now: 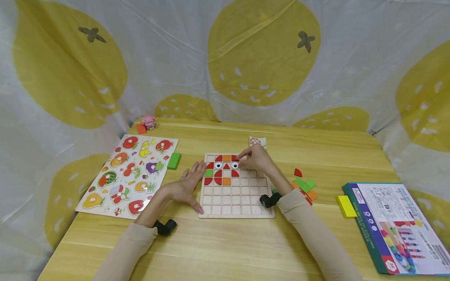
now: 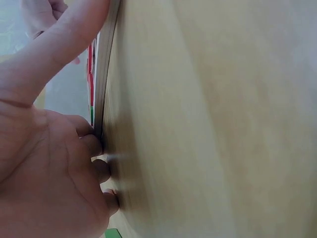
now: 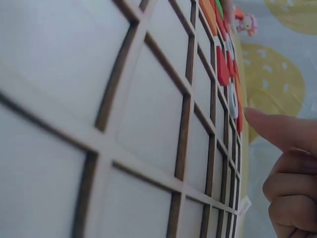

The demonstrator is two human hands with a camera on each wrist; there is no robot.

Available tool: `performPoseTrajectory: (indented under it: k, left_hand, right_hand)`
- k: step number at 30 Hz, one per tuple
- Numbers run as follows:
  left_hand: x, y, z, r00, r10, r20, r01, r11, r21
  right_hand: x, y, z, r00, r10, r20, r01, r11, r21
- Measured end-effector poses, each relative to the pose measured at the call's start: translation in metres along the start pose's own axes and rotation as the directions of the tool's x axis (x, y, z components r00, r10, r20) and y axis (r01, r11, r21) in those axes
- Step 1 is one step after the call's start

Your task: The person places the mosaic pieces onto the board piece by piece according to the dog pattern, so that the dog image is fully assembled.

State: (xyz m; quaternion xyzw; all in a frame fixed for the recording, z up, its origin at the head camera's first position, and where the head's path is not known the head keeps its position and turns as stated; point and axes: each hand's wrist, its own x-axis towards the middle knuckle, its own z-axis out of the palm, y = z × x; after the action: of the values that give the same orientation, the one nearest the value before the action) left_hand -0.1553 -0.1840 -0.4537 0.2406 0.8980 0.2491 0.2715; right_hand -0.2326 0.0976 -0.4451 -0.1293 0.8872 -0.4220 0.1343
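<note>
A square wooden grid board (image 1: 237,199) lies mid-table. Red, orange and green pieces and two round eye pieces fill part of its upper left. My left hand (image 1: 184,186) is spread along the board's left side, its fingertips and thumb touching the edge. Over the upper right of the pattern, my right hand (image 1: 258,159) reaches with an extended finger to a red quarter-round piece (image 1: 234,158) in the top row. In the right wrist view the other fingers (image 3: 292,210) are curled, and no piece shows in them. A small pattern card (image 1: 258,141) lies behind that hand.
Loose red, green and orange pieces (image 1: 306,185) lie right of the board, partly behind my right forearm. A fruit puzzle board (image 1: 105,203) and a green block (image 1: 174,160) lie left. A yellow block (image 1: 346,207) touches a box (image 1: 397,230) at right. A pink figurine (image 1: 149,122) stands back left.
</note>
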Motion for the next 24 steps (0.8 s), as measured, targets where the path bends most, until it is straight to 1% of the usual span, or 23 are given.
performPoseTrajectory:
  k: [5,8,13,17,24]
  left_hand:
    - [-0.001,0.0,0.0,1.0,0.002,-0.006,-0.002,1.0,0.003]
    - [-0.001,0.001,-0.001,1.0,0.009,-0.008,-0.009,1.0,0.004]
    - [-0.001,0.002,-0.001,1.0,0.008,-0.013,-0.008,1.0,0.004]
    - [-0.002,0.003,-0.001,1.0,0.011,-0.014,-0.011,1.0,0.005]
    - [-0.001,0.002,-0.001,1.0,0.017,-0.012,-0.017,1.0,0.002]
  right_hand:
    - [0.002,0.002,0.003,0.999,-0.008,0.034,0.008,1.0,0.0]
    - [0.003,0.002,0.005,1.0,-0.008,0.027,0.008,1.0,-0.017]
    - [0.007,0.002,0.007,0.999,-0.017,0.029,0.017,1.0,-0.01]
    - [0.01,0.004,0.004,0.998,-0.026,0.06,0.027,0.999,-0.024]
    - [0.015,0.01,-0.001,0.991,-0.077,0.114,0.082,0.996,-0.044]
